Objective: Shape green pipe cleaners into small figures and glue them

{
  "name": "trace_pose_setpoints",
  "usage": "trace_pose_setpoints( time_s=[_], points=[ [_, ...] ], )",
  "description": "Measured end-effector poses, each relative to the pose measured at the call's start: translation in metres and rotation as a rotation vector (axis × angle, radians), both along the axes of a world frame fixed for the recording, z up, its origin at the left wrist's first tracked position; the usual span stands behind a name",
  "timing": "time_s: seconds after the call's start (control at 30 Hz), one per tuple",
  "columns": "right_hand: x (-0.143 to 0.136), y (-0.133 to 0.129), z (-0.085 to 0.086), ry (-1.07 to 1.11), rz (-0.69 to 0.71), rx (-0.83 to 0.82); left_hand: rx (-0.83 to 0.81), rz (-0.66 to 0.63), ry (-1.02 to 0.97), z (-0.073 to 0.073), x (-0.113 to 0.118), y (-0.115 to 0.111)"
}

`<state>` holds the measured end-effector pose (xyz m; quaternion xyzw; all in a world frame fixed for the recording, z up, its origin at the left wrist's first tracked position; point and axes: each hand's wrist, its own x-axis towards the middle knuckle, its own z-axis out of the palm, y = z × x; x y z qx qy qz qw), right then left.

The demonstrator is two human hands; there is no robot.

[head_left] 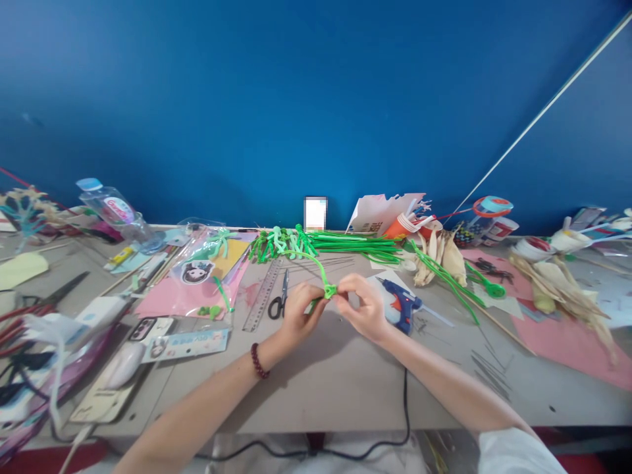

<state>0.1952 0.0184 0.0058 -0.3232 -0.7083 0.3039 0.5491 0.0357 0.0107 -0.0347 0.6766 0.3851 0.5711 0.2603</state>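
Observation:
Over the middle of the table, both hands pinch a light green fuzzy pipe cleaner [322,270]. My left hand [301,313], with a dark bead bracelet at its wrist, grips it from the left. From the right, the thumb and fingers of my right hand [364,307] close on the twisted, looped end. Its free length curves up and to the left. Black-handled scissors [279,303] lie left of my left hand, beside a clear ruler [263,294]. A blue glue gun [405,307] rests just behind my right hand.
Bundles of green pipe cleaners [358,245] lie along the back. At left are a tilted plastic bottle [116,205], a clear bag [202,263] and a white mouse [126,364]. Orange paper cups [401,226], dried husks [563,289] and pink paper [567,345] occupy the right. A black cable [405,408] crosses the front edge.

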Motion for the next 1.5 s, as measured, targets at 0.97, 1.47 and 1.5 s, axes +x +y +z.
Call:
trace_pose_setpoints(
  time_s=[0.97, 1.47, 1.5],
  points=[
    [-0.004, 0.003, -0.014, -0.114, -0.039, 0.274, 0.23, 0.031, 0.158, -0.017, -0.003, 0.012],
    [-0.006, 0.021, -0.019, 0.322, 0.202, -0.725, -0.354, -0.09, -0.262, -0.008, 0.004, 0.013],
    [-0.006, 0.021, -0.018, 0.349, 0.212, -0.769, -0.369, -0.091, -0.271, -0.008, 0.005, 0.013]
  ],
)
